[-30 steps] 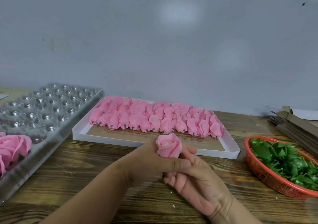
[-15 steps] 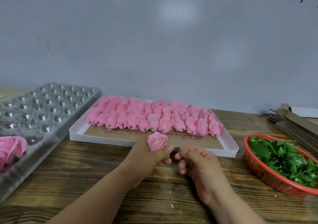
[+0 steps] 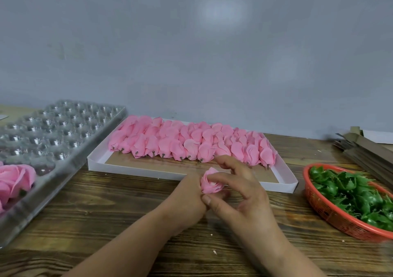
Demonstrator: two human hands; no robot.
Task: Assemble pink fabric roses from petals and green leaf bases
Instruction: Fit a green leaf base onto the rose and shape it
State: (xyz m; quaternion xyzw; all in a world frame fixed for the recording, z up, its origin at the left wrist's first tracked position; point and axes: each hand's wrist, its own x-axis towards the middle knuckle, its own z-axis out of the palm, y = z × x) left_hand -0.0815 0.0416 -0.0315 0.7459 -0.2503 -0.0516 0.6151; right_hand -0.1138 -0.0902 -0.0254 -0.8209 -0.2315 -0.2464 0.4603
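A small pink fabric rose (image 3: 210, 183) sits upright in my left hand (image 3: 187, 200), whose fingers curl round its base, just in front of the white tray. My right hand (image 3: 240, 191) is over it, thumb and forefinger pinching the rose's outer petals from the right. Rows of pink petal buds (image 3: 187, 142) with short stems fill the white tray (image 3: 127, 166). Green leaf bases (image 3: 350, 193) are heaped in a red basket (image 3: 319, 206) at the right.
A clear plastic blister tray (image 3: 55, 140) lies at the left with a finished pink rose (image 3: 14, 179) in its near end. Flat brown cardboard pieces (image 3: 365, 151) are stacked at the far right. A grey wall stands behind the wooden table (image 3: 106, 217).
My left hand lowered the rose toward the table and shifted right. My right hand came from under the rose, let go, then reached over and pinched its petals.
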